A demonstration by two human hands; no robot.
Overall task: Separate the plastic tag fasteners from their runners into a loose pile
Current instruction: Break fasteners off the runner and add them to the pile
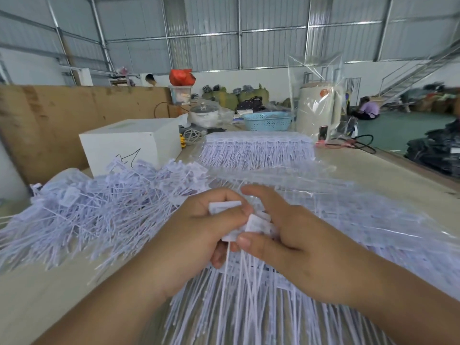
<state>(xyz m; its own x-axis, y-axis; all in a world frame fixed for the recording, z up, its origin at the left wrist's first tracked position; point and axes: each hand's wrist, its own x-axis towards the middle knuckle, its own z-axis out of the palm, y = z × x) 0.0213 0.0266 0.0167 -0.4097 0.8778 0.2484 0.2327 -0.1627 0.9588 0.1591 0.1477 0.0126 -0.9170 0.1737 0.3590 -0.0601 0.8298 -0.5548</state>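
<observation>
Fasteners (pixel 251 224), flat white plastic heads on thin stalks, are being pinched between both grips at frame centre: left hand (pixel 199 235) curling, right hand (pixel 293 245) thumb pressing.

I'm looking into a warehouse workshop: grey corrugated metal walls on steel framing (pixel 224 28), a metal staircase (pixel 418 70), stuffed green sacks (pixel 229 97) along the wall, dark bundled goods (pixel 438 150) stacked on the green floor (pixel 388 130).

The pale table (pixel 388 175) carries a loose fastener pile (pixel 99 207), stacked runners (pixel 256 150) (farther back) and a white box (pixel 132 143).
</observation>
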